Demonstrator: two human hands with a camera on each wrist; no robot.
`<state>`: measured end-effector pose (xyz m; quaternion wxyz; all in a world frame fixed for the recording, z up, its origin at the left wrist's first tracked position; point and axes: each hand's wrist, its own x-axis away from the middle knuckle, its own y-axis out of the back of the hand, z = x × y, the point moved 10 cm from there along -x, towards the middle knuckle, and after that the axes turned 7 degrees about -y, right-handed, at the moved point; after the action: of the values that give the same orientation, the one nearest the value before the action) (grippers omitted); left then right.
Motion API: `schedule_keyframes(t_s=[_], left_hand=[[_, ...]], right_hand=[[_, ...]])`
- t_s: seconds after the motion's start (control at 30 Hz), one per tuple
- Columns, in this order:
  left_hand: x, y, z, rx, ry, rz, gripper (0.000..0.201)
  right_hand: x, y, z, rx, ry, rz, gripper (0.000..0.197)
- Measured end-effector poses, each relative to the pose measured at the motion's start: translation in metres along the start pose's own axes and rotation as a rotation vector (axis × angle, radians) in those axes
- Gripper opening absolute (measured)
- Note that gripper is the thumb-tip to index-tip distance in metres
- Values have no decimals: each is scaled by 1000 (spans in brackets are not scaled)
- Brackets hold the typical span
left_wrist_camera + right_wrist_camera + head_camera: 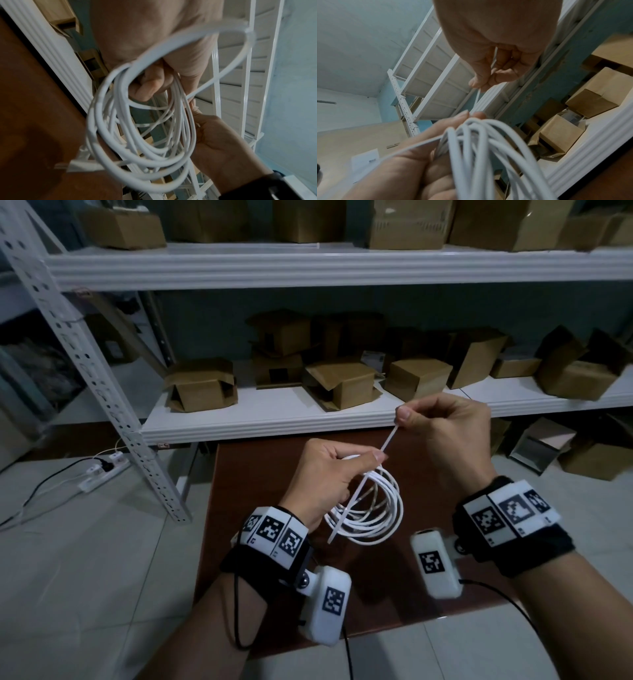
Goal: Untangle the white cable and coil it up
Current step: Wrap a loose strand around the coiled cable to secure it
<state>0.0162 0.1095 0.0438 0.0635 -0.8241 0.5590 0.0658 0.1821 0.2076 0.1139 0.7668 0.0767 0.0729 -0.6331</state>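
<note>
Thin white round cable [368,510] hangs coiled from left hand [322,474], fingers curled thru loops, above brown wooden table [428,587]. Free tail runs up-right, taut, to right hand [442,428], w/ thumb + forefinger pinching it, probably near its tip. Right hand nearer tail.

White cable [368,508], coiled, at frame centre. Dark reddish-brown counter [260,491] beneath. Black wristbands [534,546] bearing white blocks printed with black-and-white square marker patterns, lower centre. White shelving [308,268] across the top, with a perforated white upright [85,361] at left. Plain brown cardboard boxes [202,385] on the shelves. Teal wall [212,326] behind. Pale grey tiled floor [85,559], lower left.
</note>
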Motion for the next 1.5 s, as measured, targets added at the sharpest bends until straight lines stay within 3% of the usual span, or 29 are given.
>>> schedule_keyframes(t_s=[0.13, 0.3, 0.47, 0.63, 0.7, 0.8, 0.9, 1.0, 1.13, 1.3, 1.43, 1.5], left_hand=[[-2, 4, 4, 47, 11, -15, 5], [-5, 12, -5, 42, -48, -60, 6], [-4, 8, -11, -25, -99, -40, 6], [-2, 3, -13, -72, -151, -5, 11], [-1, 3, -13, -95, -156, 9, 11], [0, 6, -9, -95, -145, -8, 10], [1, 12, -11, -89, -162, -41, 9], [0, 14, -15, -78, -180, -42, 10], [0, 12, -15, -79, -182, -15, 11], [1, 15, -19, -125, -179, 39, 11], [2, 23, -21, -176, -194, 25, 9], [3, 23, -20, -188, -199, 8, 7]], right_hand=[[6, -11, -10, -49, -70, 53, 10], [16, -43, -23, -58, -194, 302, 8], [14, -32, -20, -40, -174, 186, 12], [-7, 15, -17, -29, -163, -39, 9], [-10, 22, -19, -29, -166, -60, 9], [-3, 6, -27, -65, -208, 57, 23], [5, -20, -37, -39, -278, 265, 36], [16, -38, -43, -58, -338, 384, 35], [18, -36, -35, -22, -272, 327, 8], [7, -9, -15, -10, -164, 134, 13], [2, 10, -11, -62, -154, 14, 3], [5, 3, -17, -97, -184, 39, 21]])
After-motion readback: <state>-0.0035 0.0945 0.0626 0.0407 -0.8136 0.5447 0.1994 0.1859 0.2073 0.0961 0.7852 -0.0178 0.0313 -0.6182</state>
